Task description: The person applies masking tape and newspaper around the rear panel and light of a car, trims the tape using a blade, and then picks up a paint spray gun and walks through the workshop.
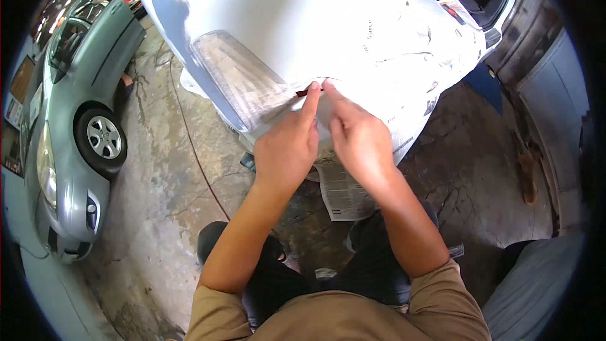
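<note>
A white panel (252, 0) fills the top middle, with printed paper (404, 57) over its right part. My left hand (284, 148) and my right hand (363, 136) meet at the panel's lower edge, index fingers stretched out and their tips close together. Beside the fingertips lies a small dark red strip (302, 94); the left index finger crosses it. The other fingers of both hands are curled in, and whether they hold anything is hidden. Left of the hands is a clear, long lamp-like cover (237, 69) set in the panel.
A silver-green car (69, 170) with its door open stands at the left. A thin red hose (196, 151) runs over the stained floor. Newspaper (344, 192) hangs below my hands. Grey cloth (536, 290) is at the lower right, a blue-grey panel (555, 95) at the right.
</note>
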`<action>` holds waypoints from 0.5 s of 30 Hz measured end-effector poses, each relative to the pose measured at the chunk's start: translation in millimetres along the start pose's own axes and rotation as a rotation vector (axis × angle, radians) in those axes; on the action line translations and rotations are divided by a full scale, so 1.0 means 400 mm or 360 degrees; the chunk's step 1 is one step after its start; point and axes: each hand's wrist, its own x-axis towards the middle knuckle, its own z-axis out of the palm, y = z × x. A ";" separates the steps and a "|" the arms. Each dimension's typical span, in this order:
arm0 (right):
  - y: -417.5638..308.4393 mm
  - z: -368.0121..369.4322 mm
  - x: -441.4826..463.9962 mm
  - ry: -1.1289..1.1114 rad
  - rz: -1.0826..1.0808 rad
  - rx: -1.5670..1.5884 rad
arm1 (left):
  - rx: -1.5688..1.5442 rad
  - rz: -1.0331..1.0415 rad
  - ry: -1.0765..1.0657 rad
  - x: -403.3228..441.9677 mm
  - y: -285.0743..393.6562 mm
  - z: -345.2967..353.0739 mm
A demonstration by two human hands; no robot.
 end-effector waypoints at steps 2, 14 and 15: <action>-0.003 0.021 -0.012 -0.0114 -0.0016 -0.0131 | 0.0034 0.0046 0.0060 -0.004 -0.008 0.008; 0.057 -0.163 0.042 0.0087 0.0567 0.0167 | 0.0342 0.0270 -0.0345 0.023 0.036 -0.038; 0.079 -0.179 0.050 0.0159 0.0579 0.0139 | 0.0464 0.0298 -0.0399 0.035 0.045 -0.049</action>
